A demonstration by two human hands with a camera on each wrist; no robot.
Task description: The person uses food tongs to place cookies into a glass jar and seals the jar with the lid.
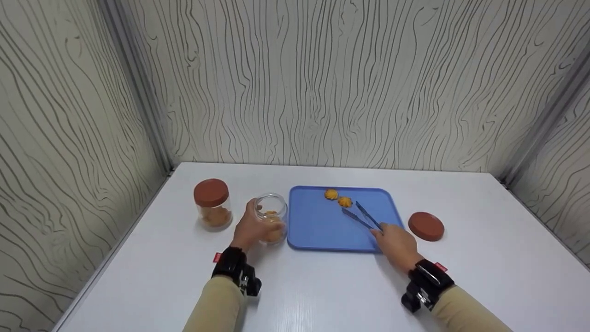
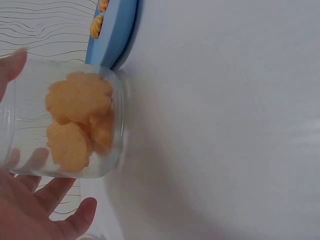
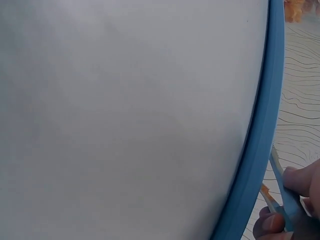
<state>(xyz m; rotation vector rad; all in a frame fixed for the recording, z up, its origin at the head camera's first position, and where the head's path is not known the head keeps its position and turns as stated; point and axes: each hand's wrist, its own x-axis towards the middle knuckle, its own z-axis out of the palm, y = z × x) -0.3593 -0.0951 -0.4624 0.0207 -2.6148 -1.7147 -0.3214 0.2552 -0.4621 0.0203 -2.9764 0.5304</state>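
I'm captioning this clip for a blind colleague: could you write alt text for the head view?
On a white table, the left hand holds an open jar of cookies while the right hand holds tongs over a blue tray bearing two cookies. A lidded jar stands left; a loose lid lies right.

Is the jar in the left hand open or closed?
Open. The jar in the left hand has no lid, its bare rim shows, and a loose lid lies right of the tray.
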